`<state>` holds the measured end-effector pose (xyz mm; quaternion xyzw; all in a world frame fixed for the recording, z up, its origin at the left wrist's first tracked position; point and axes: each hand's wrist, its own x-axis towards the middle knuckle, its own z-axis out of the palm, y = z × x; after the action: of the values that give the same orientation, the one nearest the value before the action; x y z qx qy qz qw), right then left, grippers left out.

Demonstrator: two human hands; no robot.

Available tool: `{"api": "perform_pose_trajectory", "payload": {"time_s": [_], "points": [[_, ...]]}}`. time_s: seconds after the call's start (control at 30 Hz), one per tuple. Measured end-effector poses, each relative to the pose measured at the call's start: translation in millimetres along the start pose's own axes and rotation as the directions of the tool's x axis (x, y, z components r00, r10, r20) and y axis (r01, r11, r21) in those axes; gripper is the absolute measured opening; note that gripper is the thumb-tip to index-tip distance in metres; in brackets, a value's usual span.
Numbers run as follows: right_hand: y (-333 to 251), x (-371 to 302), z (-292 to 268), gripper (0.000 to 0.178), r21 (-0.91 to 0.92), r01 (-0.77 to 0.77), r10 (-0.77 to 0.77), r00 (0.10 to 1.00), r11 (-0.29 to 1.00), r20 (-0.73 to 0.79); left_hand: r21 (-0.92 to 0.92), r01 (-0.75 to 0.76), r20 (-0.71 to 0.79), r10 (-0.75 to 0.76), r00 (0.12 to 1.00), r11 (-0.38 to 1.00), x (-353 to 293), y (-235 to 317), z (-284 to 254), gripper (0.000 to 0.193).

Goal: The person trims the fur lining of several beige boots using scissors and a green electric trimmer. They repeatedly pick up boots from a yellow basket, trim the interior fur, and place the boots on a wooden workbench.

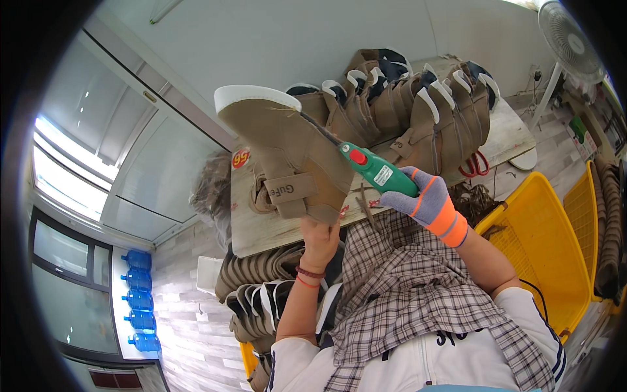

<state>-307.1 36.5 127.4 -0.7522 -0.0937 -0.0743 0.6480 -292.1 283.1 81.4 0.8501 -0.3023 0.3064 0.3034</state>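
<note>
My bare left hand [319,240] holds up a brown fabric shoe upper [281,150] with a white edge and a strap; most of its fingers are hidden by the fabric. My right hand [424,202], in a grey and orange glove, is closed round a green handheld electric tool [379,171] with a red switch. The tool's thin dark shaft points left toward the white edge, where loose threads stick out. Whether its tip touches the fabric I cannot tell. Beyond the tool, several similar uppers [444,124] stand in rows on the worktable [251,238].
Red-handled scissors [475,164] lie at the table's right. A yellow crate [542,242] stands at my right, with dark scraps [473,199] beside it. More stacked uppers [261,268] sit below the table's near edge. A fan [571,42] and blue water bottles [138,299] are farther off.
</note>
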Motion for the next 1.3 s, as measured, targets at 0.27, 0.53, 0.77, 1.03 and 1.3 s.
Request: {"api": "perform_pose_trajectory", "payload": {"time_s": [0.27, 0.53, 0.77, 1.03, 1.3], "points": [[-10.0, 3.5, -11.0, 0.041, 0.313, -0.176, 0.151, 0.983, 0.933, 0.102, 0.052, -0.142, 0.096, 0.137, 0.986, 0.988, -3.2, 3.9, 10.8, 0.019], [0.4, 13.5, -23.7, 0.038, 0.398, -0.204, 0.199, 0.979, 0.894, 0.054, -0.062, -0.11, 0.144, 0.118, 0.982, 0.992, -18.1, 0.8, 12.3, 0.025], [38.0, -3.2, -58.9, 0.035, 0.145, -0.126, 0.158, 0.958, 0.981, -0.238, 0.32, 0.077, -0.114, -0.042, 0.993, 0.944, -5.3, -67.9, -14.4, 0.031], [59.8, -32.0, -68.4, 0.028, 0.158, -0.247, 0.283, 0.92, 0.956, -0.27, 0.56, 0.027, -0.14, 0.062, 0.988, 0.828, 97.8, -153.2, -10.0, 0.025], [75.5, -41.1, -68.8, 0.033, 0.133, -0.301, 0.327, 0.898, 0.944, -0.295, -0.532, 0.772, 0.197, -0.835, 0.514, 0.349, 60.9, -130.6, 147.4, 0.05]]}}
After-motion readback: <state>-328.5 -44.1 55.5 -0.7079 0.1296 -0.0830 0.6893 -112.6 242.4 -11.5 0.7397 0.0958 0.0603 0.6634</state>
